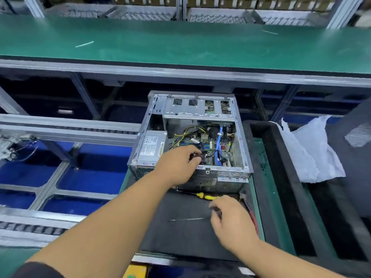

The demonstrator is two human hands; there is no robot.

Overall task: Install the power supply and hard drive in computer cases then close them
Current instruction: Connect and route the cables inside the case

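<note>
An open grey computer case (244, 151) lies on its side on a dark mat (180, 237). Inside it sit a silver power supply (150, 146) at the left and a motherboard with yellow and blue cables (217, 143). A metal drive cage (198, 109) spans the far end. My left hand (178, 163) reaches over the near wall and its curled fingers hold a black part or cable by the motherboard. My right hand (228, 219) hovers over the mat with fingers curled round the handle end of a thin screwdriver (186, 219). A yellow-handled screwdriver (202, 196) lies just behind it.
A green conveyor belt (180, 45) runs across the back, above an aluminium frame. Blue bins (90, 177) lie below on the left. A black foam tray (281, 177) and a white plastic bag (309, 151) stand to the right. Red cables (252, 213) lie at the mat's right edge.
</note>
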